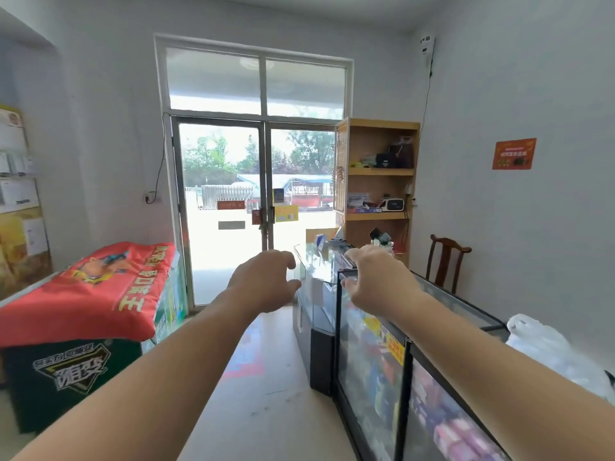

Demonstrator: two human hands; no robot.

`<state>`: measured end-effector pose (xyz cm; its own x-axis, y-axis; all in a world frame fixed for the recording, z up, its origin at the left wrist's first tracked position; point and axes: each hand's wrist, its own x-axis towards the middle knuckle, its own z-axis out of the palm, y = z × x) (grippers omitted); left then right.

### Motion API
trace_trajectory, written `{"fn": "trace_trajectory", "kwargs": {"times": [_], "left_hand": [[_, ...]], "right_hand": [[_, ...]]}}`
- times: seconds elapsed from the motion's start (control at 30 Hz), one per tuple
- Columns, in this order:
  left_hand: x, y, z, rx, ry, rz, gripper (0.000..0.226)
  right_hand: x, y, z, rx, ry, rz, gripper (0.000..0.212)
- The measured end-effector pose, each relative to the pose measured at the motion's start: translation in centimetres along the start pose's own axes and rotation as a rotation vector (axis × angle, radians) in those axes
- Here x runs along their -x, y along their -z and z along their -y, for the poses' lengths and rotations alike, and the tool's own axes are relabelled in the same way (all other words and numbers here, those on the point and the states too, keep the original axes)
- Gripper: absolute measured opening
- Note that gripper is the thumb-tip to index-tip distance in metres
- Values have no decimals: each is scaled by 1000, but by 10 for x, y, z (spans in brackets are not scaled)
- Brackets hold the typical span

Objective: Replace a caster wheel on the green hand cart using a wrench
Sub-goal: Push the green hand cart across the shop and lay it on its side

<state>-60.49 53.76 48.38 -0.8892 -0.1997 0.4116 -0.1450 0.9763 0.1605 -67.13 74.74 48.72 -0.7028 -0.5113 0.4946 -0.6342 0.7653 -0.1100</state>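
Both arms out straight ahead of me. Left hand [263, 281] is in front of the glass double door [226, 211], fingers [287, 260] loosely curled, thumb apart, gripping nothing. Right hand [372, 277] is just beside it, over the near corner of the glass display counter [466, 302], fingers loose and empty too; I can't tell if it touches the surface. Hands are apart, not touching each other. Green hand cart, caster wheel and wrench: I can't place any of them from this view. The counter has a black frame and runs along my right towards the bottom corner; the goods inside are too blurred to read. White plastic bag [545, 347] lies on the surface at far right. Wooden shelf unit [379, 126] stands right of the door, small items on its shelves. Dark wooden chair [446, 261] is against the right wall behind the counter, orange sign [514, 154] on the wall above it. On my left, a red printed cloth [100, 294] is draped over a low unit, with a dark green box [66, 371] with white lettering below it
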Motion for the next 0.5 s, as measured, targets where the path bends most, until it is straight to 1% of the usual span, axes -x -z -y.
{"fn": "trace_trajectory", "kwargs": {"times": [0.2,0.33,0.4,0.5], "left_hand": [[-76,-30,27,-40,59,-11,40],[-139,-61,66,-14,95,-67,38],[-174,-80,86,14,113,-70,36],[-225,-104,116,46,146,-57,41]], "right_hand": [[-83,-54,-29,-74,46,28,51],[-155,-101,-36,-40,93,46,53],[-197,-121,-38,-38,110,52,54],[-255,-151,-40,-53,132,59,55]]}}
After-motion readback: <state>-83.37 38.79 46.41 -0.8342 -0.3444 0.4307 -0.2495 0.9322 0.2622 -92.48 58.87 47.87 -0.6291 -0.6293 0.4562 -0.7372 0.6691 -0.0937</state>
